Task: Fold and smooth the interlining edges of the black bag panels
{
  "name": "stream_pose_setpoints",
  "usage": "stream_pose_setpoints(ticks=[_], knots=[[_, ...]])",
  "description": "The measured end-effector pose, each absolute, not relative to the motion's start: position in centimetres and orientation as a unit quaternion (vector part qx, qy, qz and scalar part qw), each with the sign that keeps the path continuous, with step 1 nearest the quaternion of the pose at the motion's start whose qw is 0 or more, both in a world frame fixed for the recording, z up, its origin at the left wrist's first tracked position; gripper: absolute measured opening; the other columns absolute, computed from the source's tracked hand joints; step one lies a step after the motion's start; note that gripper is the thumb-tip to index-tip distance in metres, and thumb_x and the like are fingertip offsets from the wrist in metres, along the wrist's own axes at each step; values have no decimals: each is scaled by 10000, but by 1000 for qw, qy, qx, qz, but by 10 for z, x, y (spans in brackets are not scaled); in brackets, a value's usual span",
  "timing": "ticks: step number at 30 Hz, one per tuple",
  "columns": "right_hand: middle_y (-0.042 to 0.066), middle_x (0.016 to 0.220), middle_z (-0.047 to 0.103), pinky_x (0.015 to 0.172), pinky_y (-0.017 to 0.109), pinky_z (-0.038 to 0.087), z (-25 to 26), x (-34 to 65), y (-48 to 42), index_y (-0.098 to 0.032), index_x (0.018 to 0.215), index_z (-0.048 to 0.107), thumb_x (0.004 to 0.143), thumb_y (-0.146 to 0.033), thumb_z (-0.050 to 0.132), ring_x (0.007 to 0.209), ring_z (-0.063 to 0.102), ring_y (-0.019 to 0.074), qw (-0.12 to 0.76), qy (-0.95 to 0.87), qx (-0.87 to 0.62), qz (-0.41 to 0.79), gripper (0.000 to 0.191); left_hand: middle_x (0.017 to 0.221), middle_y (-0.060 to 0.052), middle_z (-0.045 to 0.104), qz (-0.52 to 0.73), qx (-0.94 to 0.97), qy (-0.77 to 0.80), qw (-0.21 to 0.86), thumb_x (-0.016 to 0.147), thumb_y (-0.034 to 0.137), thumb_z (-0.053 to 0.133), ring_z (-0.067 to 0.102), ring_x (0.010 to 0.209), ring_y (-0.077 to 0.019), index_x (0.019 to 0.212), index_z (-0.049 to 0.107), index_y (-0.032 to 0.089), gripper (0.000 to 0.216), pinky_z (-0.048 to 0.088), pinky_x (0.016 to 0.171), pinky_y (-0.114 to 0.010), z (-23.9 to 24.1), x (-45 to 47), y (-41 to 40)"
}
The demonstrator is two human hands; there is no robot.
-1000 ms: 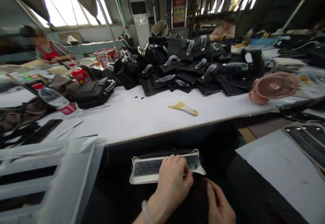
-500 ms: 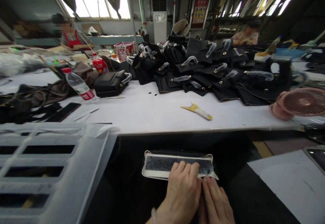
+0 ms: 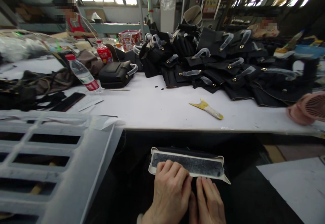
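Below the table edge, a black bag piece (image 3: 188,163) has a long grey panel framed by a cream border; its lower part blends into the dark. My left hand (image 3: 169,186) is closed over the near border, fingers curled onto the panel and thumb out at the side. Close to its right, my right hand (image 3: 209,200) holds the near black side just under the border, fingers straight and pressed together, thumb apart from them. What lies under both palms is hidden.
A white table (image 3: 152,110) holds a yellow-and-white notched tool (image 3: 207,109), a water bottle (image 3: 83,73), a pile of black bags (image 3: 215,61) and a pink fan (image 3: 308,109). A pale slatted rack (image 3: 66,163) stands left, a white sheet (image 3: 297,186) right. Two people sit farther back.
Both hands have shifted left along the near border of the bag piece, uncovering more of its right end. The camera view has turned slightly left.
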State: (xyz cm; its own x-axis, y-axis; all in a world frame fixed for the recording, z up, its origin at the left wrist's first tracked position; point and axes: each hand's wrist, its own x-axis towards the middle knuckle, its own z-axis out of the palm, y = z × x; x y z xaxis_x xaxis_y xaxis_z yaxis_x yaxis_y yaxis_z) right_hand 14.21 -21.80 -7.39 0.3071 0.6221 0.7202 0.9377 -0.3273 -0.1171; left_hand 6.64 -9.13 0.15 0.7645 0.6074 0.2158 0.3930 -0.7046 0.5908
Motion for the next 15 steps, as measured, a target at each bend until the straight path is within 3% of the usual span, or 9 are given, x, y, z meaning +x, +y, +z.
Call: stream_pose_setpoints(ticks=[6,10,12,15], knots=[[233,1266,603,962,563,489,-75,124,-205,-106,1525,343,979,-166,438,1203,567,390,294,-514,-765,-251,557,815,-9,660,227,883,305,277,887,143,570,577,838,-204,747,613,202,158,343,877,-437,4,57,-88],[234,1223,623,948,542,492,-75,115,-193,-82,1510,364,957,-172,529,1175,574,380,296,-524,-755,-259,585,986,-7,694,362,829,307,295,890,143,588,607,1008,-207,940,672,255,150,285,1072,-480,-13,30,-80],[238,1202,633,941,537,488,-75,112,-187,-52,1491,390,943,-184,571,1163,576,380,300,-529,-746,-270,591,1153,-21,672,446,730,353,379,906,199,583,563,1175,-216,1065,659,273,191,257,1153,-470,-33,16,-75],[241,1182,642,931,526,483,-74,109,-179,-8,1450,440,938,-194,579,1136,585,376,297,-550,-725,-291,562,1318,-27,613,441,329,514,658,930,396,578,484,1320,-197,1160,613,261,269,315,1157,-351,-72,10,-71]])
